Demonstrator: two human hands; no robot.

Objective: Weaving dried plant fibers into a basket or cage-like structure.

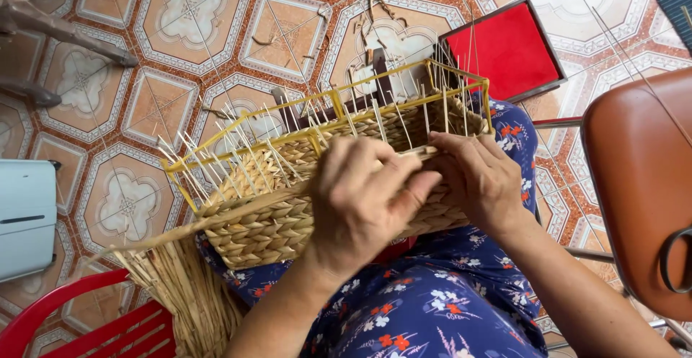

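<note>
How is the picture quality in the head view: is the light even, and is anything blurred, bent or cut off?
In the head view, soft even daylight, no glare and only faint shadows; the left hand and right hand on the woven straw basket with yellow wire frame look sharp; the patterned floor tiles bend slightly toward the edges; the brown leather seat and red plastic chair are cut off.

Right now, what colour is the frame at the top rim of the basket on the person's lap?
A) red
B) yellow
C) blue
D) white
B: a yellow frame runs along the top edge of the woven basket, above both hands, the left hand and the right hand.
</note>
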